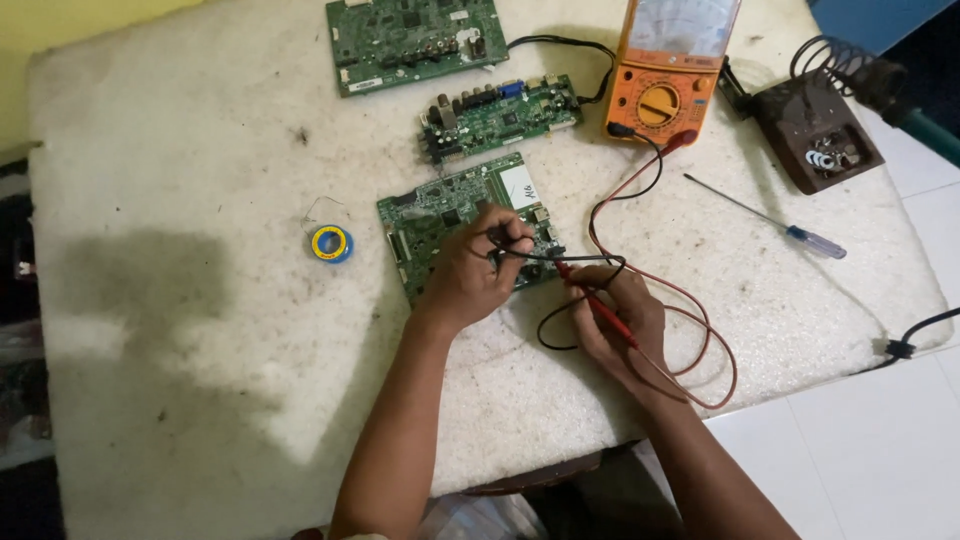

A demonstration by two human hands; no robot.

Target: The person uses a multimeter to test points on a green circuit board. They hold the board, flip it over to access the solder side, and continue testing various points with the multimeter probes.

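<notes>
While you work over the nearest green circuit board (440,215), take that board as your reference for every position. Your left hand (470,275) rests on the board's near right portion, fingers pinched shut around the black probe (497,238), whose tip meets the board surface. Your right hand (615,320) lies just off the board's near right corner, fingers closed around the red probe (595,300). The red probe's long axis runs diagonally, its tip directed up and left toward that corner; the pictures do not show whether the tip touches the board. Your left hand is therefore the nearer to the board. Both leads run away from the board to the orange multimeter (668,75), beyond it to the right.
</notes>
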